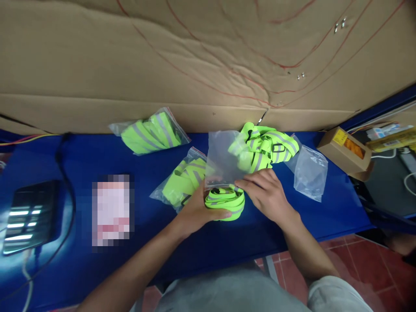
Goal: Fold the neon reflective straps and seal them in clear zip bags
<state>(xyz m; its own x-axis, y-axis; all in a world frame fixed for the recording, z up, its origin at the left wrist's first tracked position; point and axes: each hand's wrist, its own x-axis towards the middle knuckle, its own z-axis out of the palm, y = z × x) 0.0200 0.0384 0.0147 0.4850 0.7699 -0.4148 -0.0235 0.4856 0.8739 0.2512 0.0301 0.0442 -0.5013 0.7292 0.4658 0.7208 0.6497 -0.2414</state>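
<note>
Both forearms angle inward — fingers bent.

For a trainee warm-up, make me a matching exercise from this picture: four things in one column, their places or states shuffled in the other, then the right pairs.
Column one
1. Rolled strap
2. Cardboard box
3. Dark glossy device
4. Loose strap pile

Column two
A. Near the left end of the blue table
B. Tangled, just beyond the right hand
C. Gripped by the left hand
D. By the table's right edge, with an orange patch

Right pairs: 1-C, 2-D, 3-A, 4-B
</note>
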